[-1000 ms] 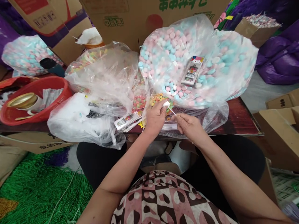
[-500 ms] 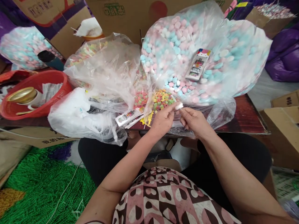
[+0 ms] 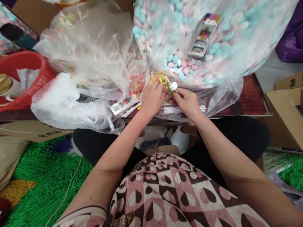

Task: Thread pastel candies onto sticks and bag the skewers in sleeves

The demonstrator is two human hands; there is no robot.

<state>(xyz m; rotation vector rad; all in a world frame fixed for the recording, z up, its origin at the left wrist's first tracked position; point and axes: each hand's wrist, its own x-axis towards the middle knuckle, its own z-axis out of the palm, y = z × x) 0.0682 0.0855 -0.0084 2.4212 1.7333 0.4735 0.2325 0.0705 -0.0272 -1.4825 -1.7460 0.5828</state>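
Between the thumb and fingers of my right hand is a thin white stick, with a white puffy candy threaded on it like a flower. My left hand reaches over the yellow, orange and green ring candies, fingers stretched forward and tips partly hidden among them. Just left of that hand are red and green ring candies in clear plastic. Behind my right hand, pink, blue and white round candies spill toward the mouth of a big clear bag. White sticks lie under plastic between my hands.
A printed packet rests on the big candy bag. More packets lie left of my left hand, beside a white plastic bag. A red basket stands far left. Cardboard boxes are at the right, beyond the table edge.
My hands, together at the white candy before, are now apart. My left hand has gone left onto the ring candies; my right hand keeps the stick. The view has tipped downward.
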